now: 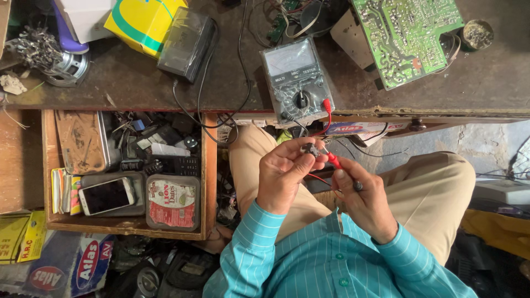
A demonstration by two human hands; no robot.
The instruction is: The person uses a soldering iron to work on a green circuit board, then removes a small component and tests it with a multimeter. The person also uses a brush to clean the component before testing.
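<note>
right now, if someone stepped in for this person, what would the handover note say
Left hand: pinches a small dark metal component at its fingertips.
Right hand: holds the red test probe with its tip on the component, plus a black probe.
Grey analogue multimeter: on the brown workbench, leads plugged in.
Done: probes are at the part.
Left: I cannot tell the needle reading from this view.

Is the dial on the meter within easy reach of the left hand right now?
Probably yes, but not freely: the left hand is pinching a small dark part. The meter lies just beyond it on the bench edge, its dial uncovered.
</note>
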